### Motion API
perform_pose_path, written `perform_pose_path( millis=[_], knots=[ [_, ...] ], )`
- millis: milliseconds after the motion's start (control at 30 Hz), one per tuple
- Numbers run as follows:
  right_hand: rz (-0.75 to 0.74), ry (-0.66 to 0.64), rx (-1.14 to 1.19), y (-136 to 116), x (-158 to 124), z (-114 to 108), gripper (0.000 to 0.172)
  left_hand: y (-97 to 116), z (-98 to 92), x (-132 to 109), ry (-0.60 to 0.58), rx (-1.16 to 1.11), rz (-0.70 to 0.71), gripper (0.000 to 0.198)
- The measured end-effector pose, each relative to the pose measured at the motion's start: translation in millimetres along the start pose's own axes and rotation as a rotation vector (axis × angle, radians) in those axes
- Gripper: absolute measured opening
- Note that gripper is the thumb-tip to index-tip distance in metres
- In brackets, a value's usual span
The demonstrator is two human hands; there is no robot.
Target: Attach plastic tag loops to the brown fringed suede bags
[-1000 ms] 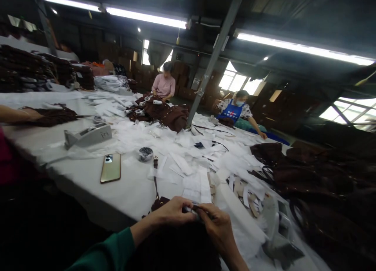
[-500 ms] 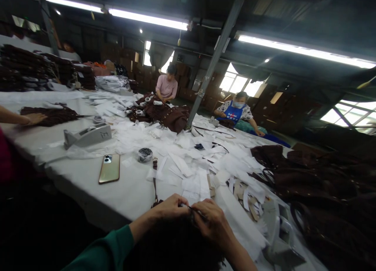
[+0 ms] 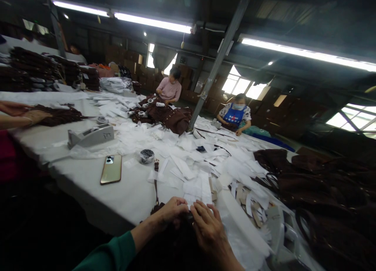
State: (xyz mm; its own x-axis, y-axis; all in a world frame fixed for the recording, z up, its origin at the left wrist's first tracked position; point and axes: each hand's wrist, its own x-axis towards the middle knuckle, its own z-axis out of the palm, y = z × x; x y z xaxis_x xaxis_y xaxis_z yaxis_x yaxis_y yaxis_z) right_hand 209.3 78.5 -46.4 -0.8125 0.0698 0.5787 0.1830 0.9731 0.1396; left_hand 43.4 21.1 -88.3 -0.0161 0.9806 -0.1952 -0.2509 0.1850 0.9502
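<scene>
Near the table's front edge, a dark brown bag point(image 3: 176, 245) lies in shadow beneath both hands, its outline mostly lost. My left hand point(image 3: 172, 211) is closed, thumb and fingers pinching a small piece of white paper point(image 3: 190, 204) at the bag's top. My right hand point(image 3: 209, 224) lies beside it with fingers stretched out over the bag, their tips close to the same paper. A brown strap with a metal buckle point(image 3: 156, 165) runs from the bag away across the table.
A phone point(image 3: 111, 170), a tape roll point(image 3: 146, 156) and a tape dispenser point(image 3: 91, 135) lie left. White paper sheets point(image 3: 176, 145) litter the table point(image 3: 73, 173). Brown bags point(image 3: 317, 192) are heaped right, beside another dispenser point(image 3: 282, 232). A post point(image 3: 217, 63) rises mid-table. Co-workers stand opposite; another's hands point(image 3: 38, 116) reach in left.
My right hand has gone from curled fingers to fingers stretched out over the bag. My left hand keeps its pinch. At left, a co-worker's second hand has come into view.
</scene>
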Motion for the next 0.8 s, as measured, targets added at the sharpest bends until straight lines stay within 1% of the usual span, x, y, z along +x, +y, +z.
perform_pose_path(
  millis=[100, 133, 200, 267, 333, 433, 500, 533, 567, 600, 633, 667, 700, 733, 767, 800],
  knots=[
    [0.09, 0.076, -0.057, -6, -12, 11, 0.038, -2, 0.8, -3, -0.033, -0.15, -0.006, 0.019],
    [0.119, 0.082, -0.063, -8, -16, 13, 0.04, -2, 1.1, -4, -0.042, -0.184, -0.005, 0.019],
    [0.168, 0.066, -0.067, -12, -22, 16, 0.044, -3, 2.3, -7, -0.043, -0.208, -0.002, 0.02],
    [0.206, 0.023, -0.068, -19, -28, 15, 0.048, -6, 4.5, -9, -0.043, -0.209, -0.001, 0.021],
    [0.245, -0.005, -0.076, -27, -31, 13, 0.05, -10, 6.5, -10, -0.037, -0.174, 0.002, 0.025],
    [0.28, -0.042, -0.081, -34, -34, 12, 0.051, -21, 6.8, -6, -0.025, -0.051, 0.017, 0.035],
    [0.329, -0.037, -0.084, -26, -42, 8, 0.049, -31, 4.6, -2, 0.017, 0.03, 0.023, 0.038],
    [0.385, -0.014, -0.096, -17, -50, 2, 0.047, -36, 2.8, 0, 0.038, 0.068, 0.021, 0.039],
    [0.472, 0.025, -0.116, -4, -62, -6, 0.045, -41, 0.8, 1, 0.057, 0.101, 0.024, 0.038],
    [0.591, 0.076, -0.143, 11, -76, -17, 0.043, -45, -1.3, 2, 0.071, 0.127, 0.028, 0.037],
    [0.74, 0.134, -0.175, 29, -93, -31, 0.041, -49, -3.2, 3, 0.083, 0.141, 0.034, 0.036],
    [0.917, 0.2, -0.197, 47, -112, -45, 0.044, -53, -4.7, 3, 0.09, 0.142, 0.042, 0.035],
    [1.129, 0.254, -0.222, 66, -132, -60, 0.048, -55, -5.7, 3, 0.09, 0.132, 0.049, 0.035],
    [1.353, 0.278, -0.247, 83, -151, -75, 0.053, -57, -6.2, 3, 0.091, 0.118, 0.049, 0.035],
    [1.461, 0.267, -0.257, 98, -169, -87, 0.058, -58, -6.2, 3, 0.095, 0.106, 0.044, 0.035],
    [1.538, 0.246, -0.251, 110, -184, -97, 0.06, -58, -5.7, 3, 0.095, 0.096, 0.038, 0.036]
  ],
)
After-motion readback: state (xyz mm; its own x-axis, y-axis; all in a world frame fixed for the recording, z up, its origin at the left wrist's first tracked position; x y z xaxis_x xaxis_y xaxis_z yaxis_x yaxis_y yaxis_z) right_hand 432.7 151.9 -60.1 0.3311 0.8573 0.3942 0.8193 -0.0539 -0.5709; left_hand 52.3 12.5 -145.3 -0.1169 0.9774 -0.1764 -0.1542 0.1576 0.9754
